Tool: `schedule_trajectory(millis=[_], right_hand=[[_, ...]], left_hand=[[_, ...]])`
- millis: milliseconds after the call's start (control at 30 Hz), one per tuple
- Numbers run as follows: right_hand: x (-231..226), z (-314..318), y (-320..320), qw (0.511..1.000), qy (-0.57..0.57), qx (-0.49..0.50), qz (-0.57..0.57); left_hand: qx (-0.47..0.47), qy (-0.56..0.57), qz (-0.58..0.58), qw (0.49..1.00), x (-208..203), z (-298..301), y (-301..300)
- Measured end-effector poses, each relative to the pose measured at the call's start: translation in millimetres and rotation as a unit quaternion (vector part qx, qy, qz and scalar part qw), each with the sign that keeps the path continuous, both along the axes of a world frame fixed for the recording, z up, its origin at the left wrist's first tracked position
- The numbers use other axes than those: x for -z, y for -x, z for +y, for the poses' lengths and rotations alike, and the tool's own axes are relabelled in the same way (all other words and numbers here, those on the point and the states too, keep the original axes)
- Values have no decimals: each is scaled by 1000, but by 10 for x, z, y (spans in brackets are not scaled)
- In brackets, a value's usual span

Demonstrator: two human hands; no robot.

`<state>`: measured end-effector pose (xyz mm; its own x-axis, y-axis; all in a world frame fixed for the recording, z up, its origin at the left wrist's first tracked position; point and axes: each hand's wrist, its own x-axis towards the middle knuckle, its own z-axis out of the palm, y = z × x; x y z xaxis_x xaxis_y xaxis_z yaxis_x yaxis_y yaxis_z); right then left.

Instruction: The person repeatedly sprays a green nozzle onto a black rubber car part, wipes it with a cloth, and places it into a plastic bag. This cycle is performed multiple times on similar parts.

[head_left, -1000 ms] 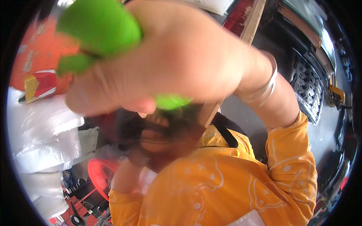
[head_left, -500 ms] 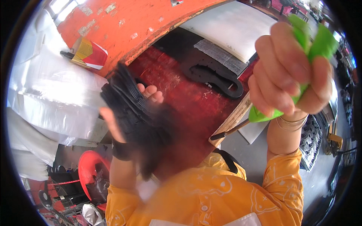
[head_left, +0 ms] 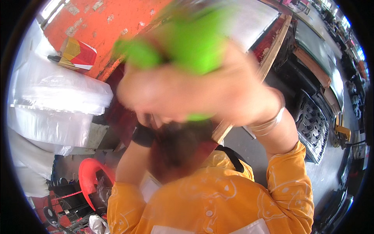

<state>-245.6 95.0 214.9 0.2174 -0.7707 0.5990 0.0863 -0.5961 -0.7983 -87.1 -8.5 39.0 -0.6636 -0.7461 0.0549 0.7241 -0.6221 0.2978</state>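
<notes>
My right hand, smeared by motion, is closed round a green-handled tool. Its kind is too blurred to tell. This hand crosses in front of my left hand and hides most of it. Of my left arm, the black wristband and forearm show below, but the left fingers are hidden. Just under the two hands lies a dark blur, which may be part of the stack of black soles. I cannot make out whether the left hand grips it.
A red worktop with a wooden edge lies behind my hands, against an orange panel. Clear plastic bags are piled on the left, near a red bin. A patterned black mat stands at the right.
My right hand has swung left with the green-handled tool, from the right side to in front of my left hand. The stack of black soles, earlier in my left hand, is now mostly hidden.
</notes>
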Motion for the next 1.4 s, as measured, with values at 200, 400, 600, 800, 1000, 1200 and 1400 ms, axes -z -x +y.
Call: schedule_trajectory(millis=[200, 400, 600, 800, 1000, 1200, 1400], right_hand=[[60, -325, 103, 988, -133, 76, 0], [300, -631, 169, 987, -151, 38, -27], [441, -613, 210, 975, -207, -77, 21], [471, -513, 182, 978, -198, -30, 53], [275, -361, 322, 986, -127, 54, 90], [-475, -97, 476, 973, 80, 136, 167], [-1044, -90, 228, 855, 374, 246, 263]], left_hand=[[-132, 177, -213, 952, 53, -40, 236], [151, -56, 220, 962, 265, -348, 279], [90, 118, 45, 988, 308, -397, 315], [-127, 166, -264, 942, 234, -372, 409], [52, 125, -106, 985, 77, -326, 257], [104, 252, 111, 956, -569, -601, 246], [100, 280, 168, 940, -950, -478, 169]])
